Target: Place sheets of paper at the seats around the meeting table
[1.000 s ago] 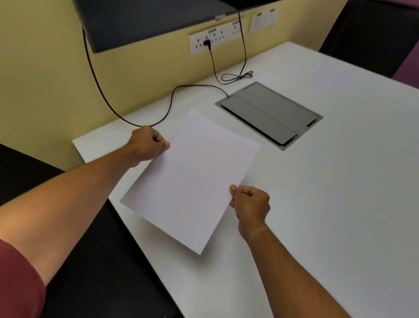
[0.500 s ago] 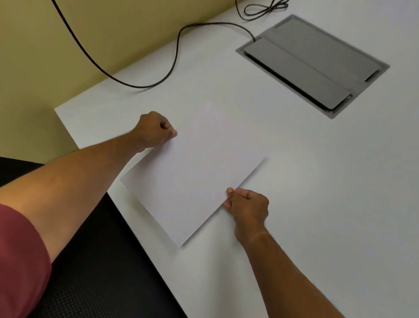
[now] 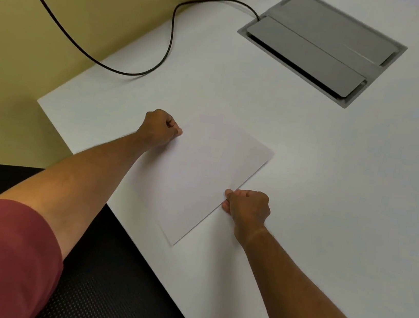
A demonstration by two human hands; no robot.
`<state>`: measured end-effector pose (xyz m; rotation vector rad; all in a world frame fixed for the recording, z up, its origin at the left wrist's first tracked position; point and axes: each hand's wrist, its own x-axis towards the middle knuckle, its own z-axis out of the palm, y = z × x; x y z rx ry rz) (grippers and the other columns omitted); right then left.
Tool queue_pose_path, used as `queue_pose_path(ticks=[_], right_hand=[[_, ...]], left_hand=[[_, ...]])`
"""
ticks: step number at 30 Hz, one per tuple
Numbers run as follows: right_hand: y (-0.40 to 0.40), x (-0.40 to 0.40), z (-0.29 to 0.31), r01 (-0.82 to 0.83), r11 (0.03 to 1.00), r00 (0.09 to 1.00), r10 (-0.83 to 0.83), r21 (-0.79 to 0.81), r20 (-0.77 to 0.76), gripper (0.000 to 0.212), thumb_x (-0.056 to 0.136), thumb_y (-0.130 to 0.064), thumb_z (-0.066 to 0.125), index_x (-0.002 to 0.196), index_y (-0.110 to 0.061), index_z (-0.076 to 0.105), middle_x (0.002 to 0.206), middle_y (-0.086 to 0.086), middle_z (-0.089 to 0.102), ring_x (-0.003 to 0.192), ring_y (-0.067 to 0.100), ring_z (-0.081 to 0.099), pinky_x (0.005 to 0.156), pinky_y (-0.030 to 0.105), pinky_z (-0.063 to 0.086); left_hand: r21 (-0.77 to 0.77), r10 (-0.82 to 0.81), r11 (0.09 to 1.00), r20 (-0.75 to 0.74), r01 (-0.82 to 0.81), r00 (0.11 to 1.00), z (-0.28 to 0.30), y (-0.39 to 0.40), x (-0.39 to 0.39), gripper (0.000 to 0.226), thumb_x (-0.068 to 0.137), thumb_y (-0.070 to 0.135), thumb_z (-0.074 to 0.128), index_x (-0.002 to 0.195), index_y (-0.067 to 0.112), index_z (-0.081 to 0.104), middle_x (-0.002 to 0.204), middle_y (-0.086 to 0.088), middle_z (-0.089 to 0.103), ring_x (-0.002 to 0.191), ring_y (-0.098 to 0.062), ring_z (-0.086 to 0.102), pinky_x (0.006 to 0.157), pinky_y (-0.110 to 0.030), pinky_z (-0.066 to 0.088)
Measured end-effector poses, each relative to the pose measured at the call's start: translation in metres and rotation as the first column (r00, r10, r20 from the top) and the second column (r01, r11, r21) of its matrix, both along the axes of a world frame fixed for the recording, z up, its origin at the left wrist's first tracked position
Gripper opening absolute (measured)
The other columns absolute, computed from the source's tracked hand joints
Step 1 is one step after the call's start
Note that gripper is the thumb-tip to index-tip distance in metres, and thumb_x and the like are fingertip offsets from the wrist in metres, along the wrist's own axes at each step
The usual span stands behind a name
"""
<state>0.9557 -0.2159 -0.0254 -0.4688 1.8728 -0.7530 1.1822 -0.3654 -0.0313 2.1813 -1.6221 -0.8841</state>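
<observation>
From my head view, the sheet of paper [image 3: 198,176] lies mid-frame, flat on the white table [image 3: 335,176], its lower corner close to the table's near edge. My left hand [image 3: 159,130] pinches its left edge; my right hand [image 3: 248,207] pinches the right edge. Bare tabletop spreads rightward; a black cable [image 3: 108,63] and grey floor box [image 3: 321,45] sit in the upper frame, well apart.
</observation>
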Motion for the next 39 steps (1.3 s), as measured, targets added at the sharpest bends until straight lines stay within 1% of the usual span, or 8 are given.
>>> queue_pose_path(ticks=[4,12,20,24,28,31,35,39], right_hand=[[-0.002,0.003,-0.001,-0.03,1.0,0.998,0.03,0.004,-0.048,0.02,0.082,-0.012,0.077,0.069,0.003,0.071,0.066,0.009,0.071,0.064,0.023,0.073,0.071,0.03,0.06],[-0.004,0.004,0.001,-0.047,0.999,0.994,0.048,0.019,-0.094,0.021,0.083,-0.016,0.076,0.073,0.002,0.073,0.07,0.01,0.073,0.066,0.022,0.074,0.068,0.027,0.059],[-0.005,0.005,0.004,-0.031,0.998,0.993,0.038,0.057,-0.116,0.017,0.082,-0.013,0.074,0.077,0.003,0.073,0.074,0.012,0.075,0.071,0.024,0.074,0.071,0.026,0.056],[-0.007,0.004,0.004,-0.034,0.997,0.992,0.042,0.069,-0.118,0.017,0.082,-0.013,0.075,0.081,0.003,0.074,0.079,0.014,0.075,0.076,0.026,0.074,0.08,0.033,0.059],[-0.007,0.004,0.004,-0.039,0.996,0.991,0.049,0.08,-0.121,0.015,0.081,-0.012,0.074,0.079,0.003,0.074,0.075,0.012,0.075,0.075,0.024,0.074,0.073,0.026,0.056],[-0.007,0.004,0.003,-0.049,0.995,0.991,0.059,0.082,-0.121,0.016,0.08,-0.012,0.074,0.079,0.003,0.074,0.074,0.012,0.075,0.075,0.024,0.074,0.074,0.028,0.057],[-0.003,0.004,0.002,-0.051,0.998,0.991,0.056,0.046,-0.123,0.019,0.081,-0.013,0.072,0.071,0.002,0.073,0.068,0.012,0.074,0.071,0.024,0.074,0.057,0.019,0.048],[0.005,0.004,0.003,-0.111,0.994,0.982,0.106,-0.022,-0.157,0.023,0.084,-0.018,0.069,0.073,0.001,0.072,0.074,0.016,0.073,0.068,0.024,0.069,0.061,0.023,0.052]], left_hand=[[-0.006,0.02,1.0,-0.016,-0.02,1.0,-0.002,-0.002,0.0,0.01,0.082,0.016,0.076,0.078,0.007,0.074,0.086,-0.005,0.073,0.075,-0.012,0.064,0.069,-0.02,0.045],[-0.017,0.054,0.998,-0.018,-0.054,0.998,-0.002,0.001,0.001,0.01,0.078,0.018,0.08,0.072,0.013,0.073,0.068,0.007,0.066,0.067,-0.008,0.061,0.063,-0.017,0.044],[-0.03,0.088,0.996,-0.014,-0.088,0.996,-0.002,0.004,0.0,0.008,0.076,0.016,0.081,0.075,0.01,0.075,0.083,-0.005,0.074,0.084,-0.021,0.07,0.086,-0.033,0.057],[-0.023,0.097,0.995,-0.004,-0.097,0.995,0.001,0.006,-0.003,0.01,0.075,0.016,0.082,0.074,0.011,0.074,0.082,-0.003,0.072,0.085,-0.022,0.07,0.088,-0.036,0.057],[-0.036,0.091,0.995,0.014,-0.091,0.996,0.004,0.007,-0.006,0.012,0.076,0.017,0.082,0.077,0.009,0.074,0.075,0.0,0.067,0.085,-0.023,0.069,0.087,-0.035,0.056],[-0.041,0.101,0.994,0.022,-0.1,0.995,0.005,0.009,-0.008,0.014,0.076,0.017,0.082,0.078,0.006,0.074,0.078,-0.002,0.069,0.087,-0.024,0.069,0.088,-0.035,0.056],[-0.062,0.102,0.993,0.032,-0.1,0.994,0.007,0.014,-0.01,0.015,0.079,0.017,0.08,0.08,0.004,0.073,0.086,-0.007,0.072,0.088,-0.026,0.069,0.088,-0.038,0.057],[-0.103,0.009,0.995,0.095,0.001,0.995,0.015,0.022,-0.01,0.023,0.081,0.023,0.076,0.094,0.005,0.071,0.088,-0.007,0.068,0.092,-0.027,0.067,0.085,-0.034,0.054]])
